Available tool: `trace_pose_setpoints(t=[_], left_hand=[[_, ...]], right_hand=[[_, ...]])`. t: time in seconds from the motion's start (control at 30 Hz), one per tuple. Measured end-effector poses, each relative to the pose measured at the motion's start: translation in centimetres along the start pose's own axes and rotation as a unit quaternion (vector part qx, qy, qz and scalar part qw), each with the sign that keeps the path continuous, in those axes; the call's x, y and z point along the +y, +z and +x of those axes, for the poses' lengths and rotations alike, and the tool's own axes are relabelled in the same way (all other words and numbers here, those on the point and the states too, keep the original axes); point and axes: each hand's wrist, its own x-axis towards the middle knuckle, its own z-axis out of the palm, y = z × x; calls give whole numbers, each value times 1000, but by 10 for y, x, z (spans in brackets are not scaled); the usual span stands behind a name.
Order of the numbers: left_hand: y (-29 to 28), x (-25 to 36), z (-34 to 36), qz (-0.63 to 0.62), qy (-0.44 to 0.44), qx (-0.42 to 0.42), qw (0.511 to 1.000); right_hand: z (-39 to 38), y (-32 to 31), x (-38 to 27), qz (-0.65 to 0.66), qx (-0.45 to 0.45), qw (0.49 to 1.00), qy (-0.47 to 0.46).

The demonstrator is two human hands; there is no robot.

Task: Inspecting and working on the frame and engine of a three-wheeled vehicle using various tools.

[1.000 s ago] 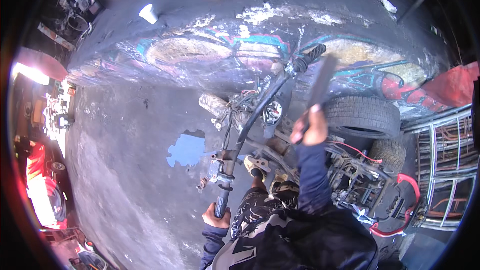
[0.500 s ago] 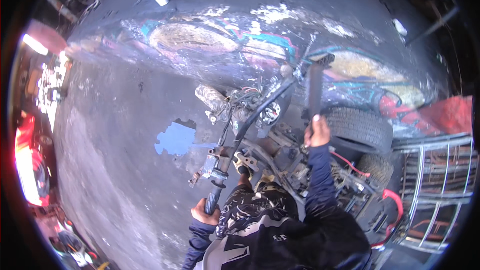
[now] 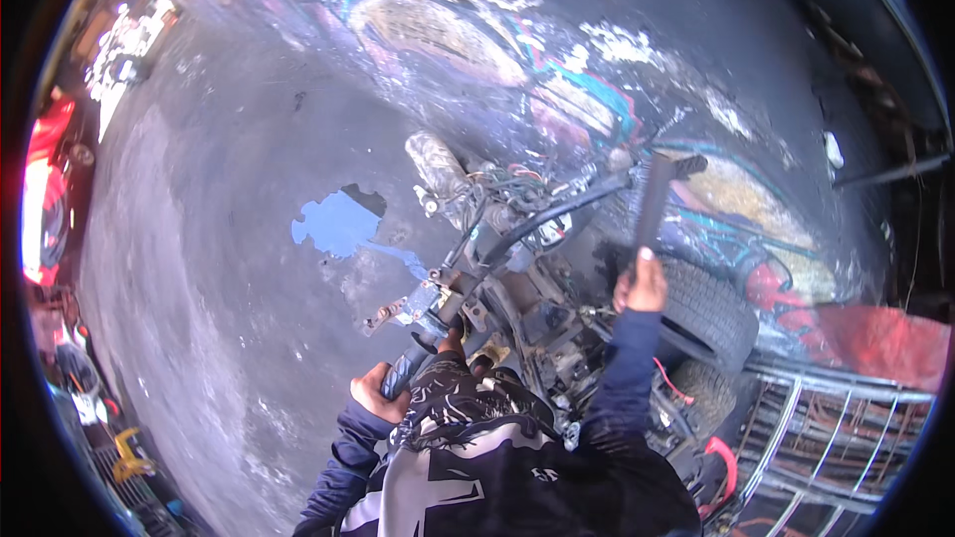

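My left hand (image 3: 378, 394) is wrapped round the dark grip (image 3: 406, 368) at the near end of a long black handlebar (image 3: 527, 229). The bar slants away to the upper right over a stripped vehicle frame (image 3: 537, 303) with exposed wiring (image 3: 507, 189). My right hand (image 3: 642, 283) is closed on a long, flat, dark bar-like tool (image 3: 654, 204), held upright with the thumb along it. A dark stub (image 3: 686, 167) shows beside its top; I cannot tell whether it belongs to the tool or to the handlebar. Metal brackets (image 3: 428, 298) sit just beyond the left grip.
Right of the frame lie a large black tyre (image 3: 711, 313), a silver metal rack (image 3: 796, 428) and a red sheet (image 3: 880, 338). A blue patch (image 3: 338, 224) marks the dark floor (image 3: 219, 268) at left. A painted wall (image 3: 448, 40) stands ahead; a yellow object (image 3: 129, 455) is at lower left.
My view has turned, so the scene tilts and shifts. My left hand keeps its hold on the grip, and the flat tool in my right hand leans slightly more to the right.
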Motion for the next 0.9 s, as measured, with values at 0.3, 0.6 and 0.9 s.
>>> trace_pose_setpoints(t=[0.3,0.6,0.9], left_hand=[[-4,-3,-3,0,-12,-12,1000],[-5,0,-1,6,34,-15,999],[-5,-2,-4,0,10,-6,1000]], right_hand=[[69,18,-109,5,-90,995,-51],[73,40,-50,-5,-18,999,51],[-11,-7,-47,62,-49,994,69]])
